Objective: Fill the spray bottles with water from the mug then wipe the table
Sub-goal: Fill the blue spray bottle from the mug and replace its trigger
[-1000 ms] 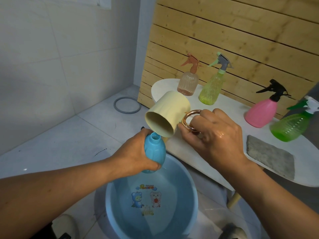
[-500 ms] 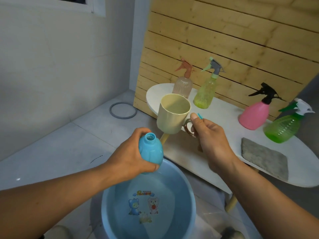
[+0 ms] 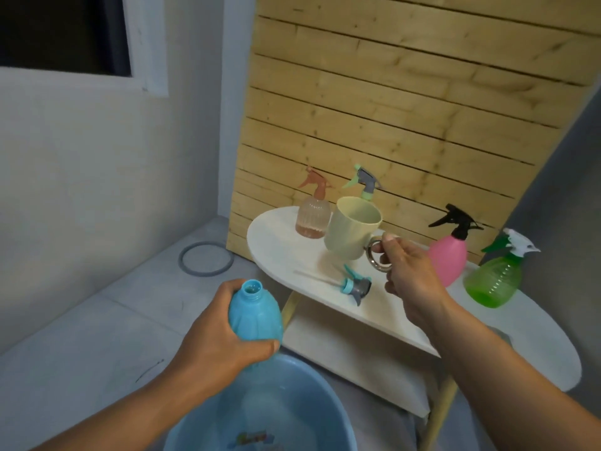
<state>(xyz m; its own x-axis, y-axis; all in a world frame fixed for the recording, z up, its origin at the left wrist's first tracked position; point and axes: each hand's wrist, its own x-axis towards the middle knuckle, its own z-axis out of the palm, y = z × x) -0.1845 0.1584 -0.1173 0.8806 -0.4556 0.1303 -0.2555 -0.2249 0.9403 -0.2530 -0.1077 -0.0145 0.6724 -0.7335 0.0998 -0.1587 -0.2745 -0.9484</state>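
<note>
My left hand (image 3: 214,340) grips an uncapped blue bottle (image 3: 255,312) upright above the blue basin (image 3: 201,415). My right hand (image 3: 409,271) holds the cream mug (image 3: 353,227) by its metal ring handle, upright over the white table (image 3: 283,252). The blue bottle's spray head (image 3: 356,286) lies on the table below the mug. A peach spray bottle (image 3: 312,213), a yellow-green one (image 3: 366,183) partly hidden behind the mug, a pink one (image 3: 450,255) and a green one (image 3: 494,278) stand on the table.
A wooden slat panel (image 3: 406,109) rises behind the table. A grey ring (image 3: 206,257) lies on the tiled floor near the wall. The table has a lower shelf (image 3: 351,359) and pale wooden legs. The basin holds water.
The mug went from tipped over the blue bottle's mouth to upright and moved away over the table. The view tilted up, so the grey cloth is out of sight.
</note>
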